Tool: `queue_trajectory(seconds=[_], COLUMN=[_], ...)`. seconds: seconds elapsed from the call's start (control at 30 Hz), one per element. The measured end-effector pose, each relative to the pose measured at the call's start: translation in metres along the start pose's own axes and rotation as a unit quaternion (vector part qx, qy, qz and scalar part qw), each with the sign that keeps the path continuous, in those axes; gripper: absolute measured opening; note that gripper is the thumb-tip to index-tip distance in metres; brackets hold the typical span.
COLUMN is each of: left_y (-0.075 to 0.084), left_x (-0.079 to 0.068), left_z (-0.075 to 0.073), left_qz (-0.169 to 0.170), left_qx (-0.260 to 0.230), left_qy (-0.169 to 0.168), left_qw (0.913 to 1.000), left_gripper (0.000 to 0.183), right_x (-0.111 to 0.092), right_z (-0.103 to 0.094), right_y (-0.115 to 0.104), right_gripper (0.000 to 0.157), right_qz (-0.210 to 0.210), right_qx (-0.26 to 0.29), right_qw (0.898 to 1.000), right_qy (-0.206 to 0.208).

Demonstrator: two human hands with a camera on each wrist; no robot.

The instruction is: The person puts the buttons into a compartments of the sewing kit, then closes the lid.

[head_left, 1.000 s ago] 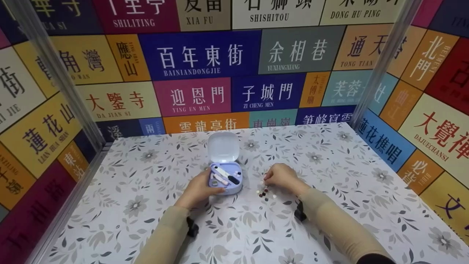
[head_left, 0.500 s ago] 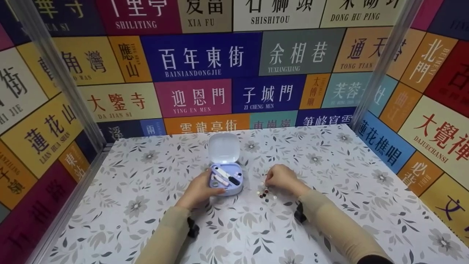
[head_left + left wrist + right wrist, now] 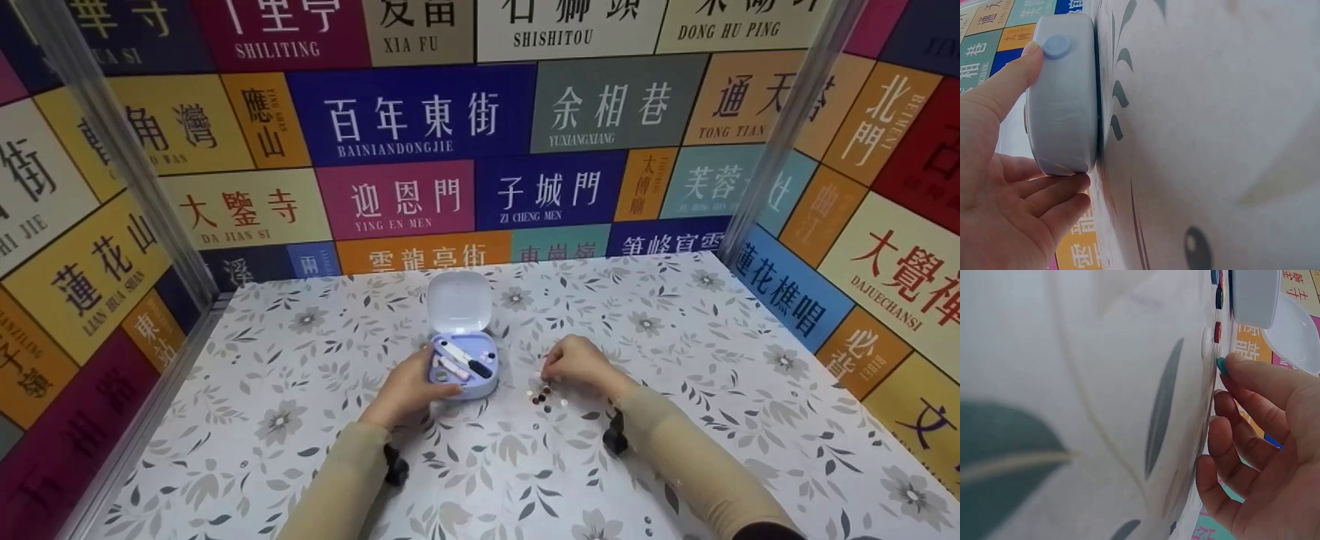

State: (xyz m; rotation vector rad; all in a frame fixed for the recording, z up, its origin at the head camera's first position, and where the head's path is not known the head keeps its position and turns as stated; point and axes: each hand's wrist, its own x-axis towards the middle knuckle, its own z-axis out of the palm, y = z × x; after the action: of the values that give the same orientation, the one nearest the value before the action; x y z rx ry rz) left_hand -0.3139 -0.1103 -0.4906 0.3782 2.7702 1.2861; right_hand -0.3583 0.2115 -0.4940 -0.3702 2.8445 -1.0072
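The person's left grip (image 3: 405, 388) is curled round a pale lilac, rounded-square plastic case (image 3: 480, 388), thumb at its front. The case sits on the white, flower-printed bench (image 3: 225, 375), its whitish lid (image 3: 459, 304) raised beyond the left grip. Inside, right of that grip, lies a slim white tool with a black end (image 3: 465, 359). Apart to the right, the person's right grip (image 3: 579, 361) pinches a small teal disc (image 3: 1221, 365), just at the bench surface. Small dark, red and pale round pieces (image 3: 541, 398) lie close on that grip's near side
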Motion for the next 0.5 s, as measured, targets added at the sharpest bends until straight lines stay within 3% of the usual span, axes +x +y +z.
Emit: queue_trajectory(seconds=[0.33,0.5], left_y=[-0.0005,0.0015], left_x=[-0.0005,-0.0011], left_z=[-0.0002,-0.0005], left_qz=[-0.021,-0.010], left_qx=[0.004,0.005], left_qy=[-0.004,-0.006], left_qw=[0.9998,0.9999], left_gripper=[0.106,0.105], right_x=[0.0023,0.0025], right_z=[-0.0032,-0.0050], right_y=[0.0058,0.0095], right_gripper=[0.005,0.006], right_qz=[0.013,0.033], right_qx=[0.074,0.106], right_qw=[0.997,0.994], right_qy=[-0.003,-0.007])
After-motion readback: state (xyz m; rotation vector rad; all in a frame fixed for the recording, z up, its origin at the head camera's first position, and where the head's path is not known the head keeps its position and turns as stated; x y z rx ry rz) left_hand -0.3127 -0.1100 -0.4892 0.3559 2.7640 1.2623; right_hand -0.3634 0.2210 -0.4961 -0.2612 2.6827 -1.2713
